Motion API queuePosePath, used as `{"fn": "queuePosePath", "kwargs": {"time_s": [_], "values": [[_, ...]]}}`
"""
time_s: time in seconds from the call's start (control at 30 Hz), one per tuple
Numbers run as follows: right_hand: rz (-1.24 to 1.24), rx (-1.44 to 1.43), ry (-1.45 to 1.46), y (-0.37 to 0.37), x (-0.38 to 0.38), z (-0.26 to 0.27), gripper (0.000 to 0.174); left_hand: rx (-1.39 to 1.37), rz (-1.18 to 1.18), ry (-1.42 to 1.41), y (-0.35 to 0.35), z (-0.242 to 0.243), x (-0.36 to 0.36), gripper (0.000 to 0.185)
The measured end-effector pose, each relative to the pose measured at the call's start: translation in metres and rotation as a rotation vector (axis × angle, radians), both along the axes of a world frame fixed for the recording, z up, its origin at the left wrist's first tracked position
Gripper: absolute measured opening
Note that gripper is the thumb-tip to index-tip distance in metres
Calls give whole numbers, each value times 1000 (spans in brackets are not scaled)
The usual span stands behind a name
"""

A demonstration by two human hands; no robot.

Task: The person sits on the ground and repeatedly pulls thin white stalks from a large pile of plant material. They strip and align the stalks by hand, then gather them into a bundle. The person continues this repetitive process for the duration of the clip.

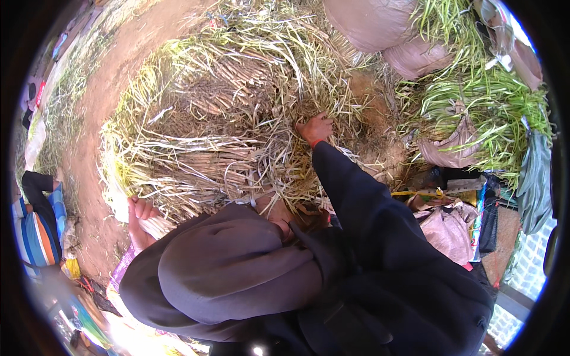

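Note:
My left hand (141,218) is at the left beside my knee, its fingers curled around a bundle of pale plant stalks (158,226). In front of me lies a broad heap of cut, rooted-looking stalks with yellow-green leaves (191,164), the stalks laid side by side in layers. My right hand (317,128), below a red band at the wrist and a dark sleeve, rests on tangled dry leaves near the heap's right side. Its fingers are bent, and whether they grip anything is hidden. A bare foot (276,212) shows between my knees and the heap.
Green leafy bundles (485,107) and pale wrapped bundles (374,22) stand at the right and top right. A pinkish sack (449,229) lies right of my arm. Bare earth (95,147) runs along the left, where another person in a striped garment (40,236) sits.

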State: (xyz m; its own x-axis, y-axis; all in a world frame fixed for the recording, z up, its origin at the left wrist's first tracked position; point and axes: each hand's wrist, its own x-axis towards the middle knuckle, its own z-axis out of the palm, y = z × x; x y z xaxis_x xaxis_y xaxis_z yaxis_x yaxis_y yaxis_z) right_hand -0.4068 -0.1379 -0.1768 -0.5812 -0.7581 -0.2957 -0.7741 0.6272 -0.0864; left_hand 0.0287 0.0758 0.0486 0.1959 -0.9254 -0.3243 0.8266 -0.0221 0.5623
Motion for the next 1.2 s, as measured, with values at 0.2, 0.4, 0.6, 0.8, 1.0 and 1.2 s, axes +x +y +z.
{"fn": "queuePosePath", "kwargs": {"time_s": [0.2,0.4,0.6,0.8,1.0,1.2], "values": [[64,-90,-21,9,-27,-14,84,-55,10,12,10,14,12,18],[402,-153,-223,40,-109,-26,71,-158,85,3,33,30,35,16],[548,146,-385,76,-208,-17,72,-275,131,-10,59,40,62,18],[155,361,-737,153,-277,35,47,-197,229,53,54,27,59,14],[236,341,-890,122,-288,142,36,-162,227,24,57,25,54,19],[600,-381,-706,-123,-290,336,38,-126,286,-26,55,32,37,19]]}}
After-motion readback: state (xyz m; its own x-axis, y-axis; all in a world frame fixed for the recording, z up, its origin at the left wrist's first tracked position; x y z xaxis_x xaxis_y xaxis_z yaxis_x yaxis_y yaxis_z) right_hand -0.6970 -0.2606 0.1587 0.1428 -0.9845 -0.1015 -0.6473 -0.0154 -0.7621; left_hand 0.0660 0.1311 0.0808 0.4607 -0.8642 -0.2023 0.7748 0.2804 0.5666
